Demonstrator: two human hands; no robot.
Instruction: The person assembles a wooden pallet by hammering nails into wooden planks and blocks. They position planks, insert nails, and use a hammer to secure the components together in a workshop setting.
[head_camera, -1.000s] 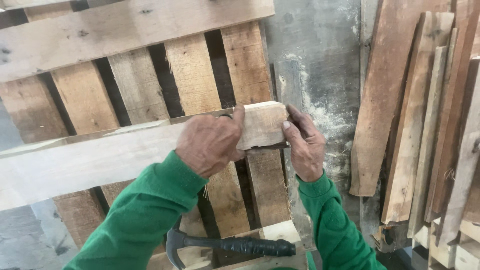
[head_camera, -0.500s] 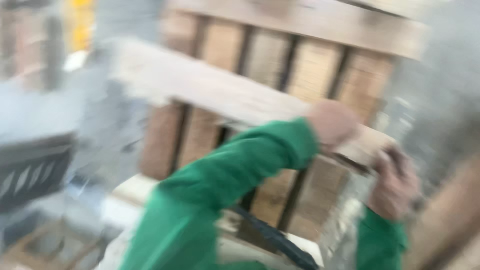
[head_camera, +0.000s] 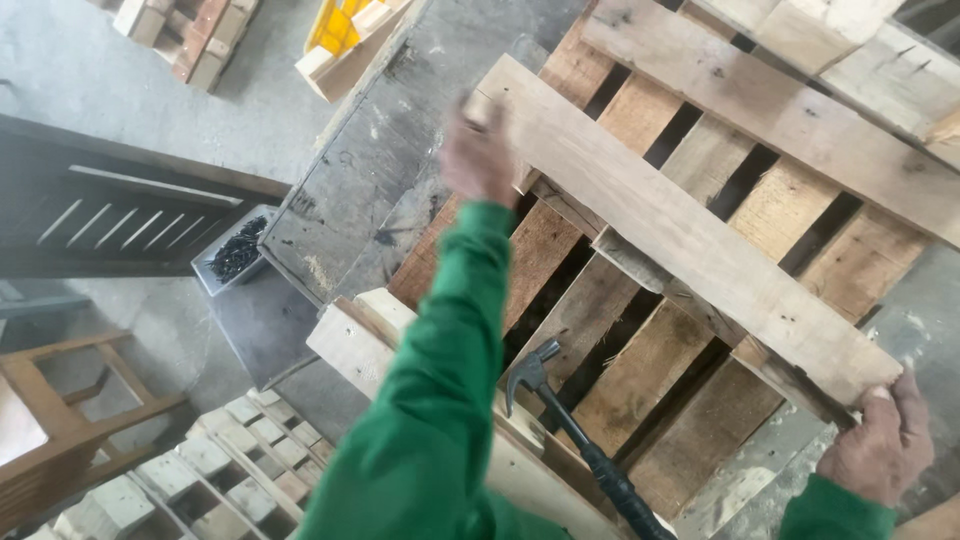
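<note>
Nearest, low in view: green sleeve (head_camera: 430, 400) fills the centre; claw hammer (head_camera: 575, 445) lies loose on the pallet (head_camera: 660, 370) just right of it, steel head toward the near left, black handle running off the bottom edge.

Right hand (head_camera: 880, 445), near right corner: grip closed on the near end of the long plank (head_camera: 680, 225), fingers curled over the end, thumb side on top; a darker strip of wood under that end seems caught in the same hold, can't be sure.

The plank runs diagonally from near right to far left, lying across the pallet slats; pale, rough-sawn, few knots and nail marks. Judged: stiff, won't sag; moderately heavy for its length, so awkward from one end only; best held at both ends as now, or nearer the middle for balance; rough faces give good friction but splinters likely; old nails poss.

Left hand (head_camera: 480, 155), farther off at the plank's far end: motion-blurred; looks to be on the end, whether grip is open or closed can't tell.

Hard to make out: far end of plank behind the blurred hand; surface under the pallet mostly covered; tray of dark screws or nails (head_camera: 235, 250) at left, contents small, kind unclear; wooden chair (head_camera: 60, 420) and stacked blocks (head_camera: 200, 465) near left, cut off by the edge.
</note>
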